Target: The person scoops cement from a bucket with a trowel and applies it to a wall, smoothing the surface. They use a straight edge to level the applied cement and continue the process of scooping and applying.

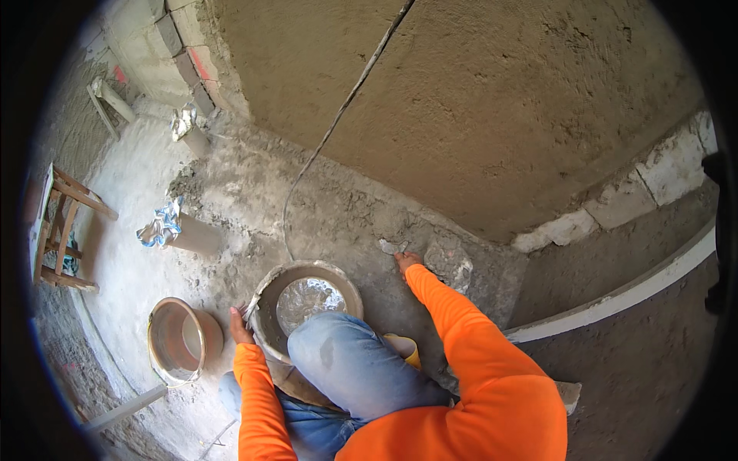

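Between my knees stands a large round bucket (347,286), its rim crusted with mortar. Wet grey mix with a shiny surface (306,298) lies inside it. My left hand (241,327) grips the bucket's left rim, thumb upward. Out to the right, my right hand (408,262) is closed round a trowel, its handle hidden in the fingers. The small pale blade of the trowel (390,246) points left, low over the rough floor strip by the wall. A mortar-caked lump (449,265) sits just right of that hand.
A brown bucket (201,338) with a wire handle stands left of the large one. A cable (338,123) runs down the plastered wall (461,100) to the large bucket's far side. Capped pipes (196,234) rise from the floor at left, near a wooden stand (65,227). A pale curved ledge (615,300) crosses at right.
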`<state>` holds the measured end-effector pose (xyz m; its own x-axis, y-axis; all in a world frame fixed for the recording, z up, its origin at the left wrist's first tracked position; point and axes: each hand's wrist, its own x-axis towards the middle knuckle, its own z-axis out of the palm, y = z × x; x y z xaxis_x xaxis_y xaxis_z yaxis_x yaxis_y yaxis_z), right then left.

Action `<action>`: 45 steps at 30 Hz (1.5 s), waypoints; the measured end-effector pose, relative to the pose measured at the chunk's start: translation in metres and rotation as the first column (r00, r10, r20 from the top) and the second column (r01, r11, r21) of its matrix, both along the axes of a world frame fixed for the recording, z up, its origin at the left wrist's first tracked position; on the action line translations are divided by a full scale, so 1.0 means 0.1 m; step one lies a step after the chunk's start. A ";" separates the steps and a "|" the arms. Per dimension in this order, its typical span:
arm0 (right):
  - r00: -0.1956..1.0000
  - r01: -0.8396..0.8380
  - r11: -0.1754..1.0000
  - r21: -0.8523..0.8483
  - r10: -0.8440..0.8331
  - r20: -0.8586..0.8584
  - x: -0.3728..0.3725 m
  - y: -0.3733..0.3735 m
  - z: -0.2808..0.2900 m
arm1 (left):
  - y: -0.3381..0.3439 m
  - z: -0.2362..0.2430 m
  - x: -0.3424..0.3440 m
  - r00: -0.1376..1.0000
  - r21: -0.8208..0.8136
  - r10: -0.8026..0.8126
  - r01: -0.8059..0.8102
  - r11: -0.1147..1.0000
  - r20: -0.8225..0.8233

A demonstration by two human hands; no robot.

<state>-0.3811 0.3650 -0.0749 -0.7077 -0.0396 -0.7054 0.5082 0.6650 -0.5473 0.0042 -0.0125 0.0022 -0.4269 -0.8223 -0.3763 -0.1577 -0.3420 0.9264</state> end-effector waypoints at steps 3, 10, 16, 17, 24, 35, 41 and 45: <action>0.961 -0.067 0.995 0.077 0.085 -0.265 -0.18 -0.20 -0.12 | 0.06 0.06 0.03 0.947 -0.072 0.136 -0.120 0.990 0.291; 0.953 0.008 1.000 -0.012 -0.012 -0.304 0.23 -0.10 0.06 | 0.12 -0.05 0.10 0.746 -0.092 0.042 0.026 0.995 0.665; 0.845 -0.382 0.921 0.080 0.383 -0.373 0.76 -0.06 1.28 | 0.16 0.11 -0.02 1.000 0.389 -0.002 0.010 0.921 -0.021; 0.816 -0.451 0.882 0.137 0.469 -0.338 0.90 -0.06 1.55 | 0.20 0.16 -0.04 0.997 0.385 -0.026 0.050 0.921 -0.066; 0.639 -0.655 0.718 0.234 0.692 -0.334 1.37 -0.17 2.45 | 0.18 0.27 -0.11 0.975 0.342 -0.170 0.210 0.916 -0.145; 0.970 0.242 0.935 0.258 -0.239 -0.045 0.52 -0.76 0.98 | 0.09 0.02 -0.08 0.996 0.183 -0.025 0.009 0.983 0.086; 0.993 -0.066 0.950 0.306 0.091 -0.070 0.52 -1.19 0.85 | 0.09 -0.06 -0.12 0.990 0.060 0.021 -0.029 0.998 0.137; 0.952 -0.253 0.920 0.300 0.293 -0.094 0.65 -0.99 0.75 | 0.10 -0.03 -0.14 0.995 0.087 -0.020 0.012 0.996 0.094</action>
<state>-0.3163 0.2664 -0.0002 -0.7866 -0.0589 -0.6147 0.2198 0.9035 -0.3678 -0.0095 -0.0030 -0.0004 -0.3988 -0.7785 -0.4846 -0.2496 -0.4163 0.8743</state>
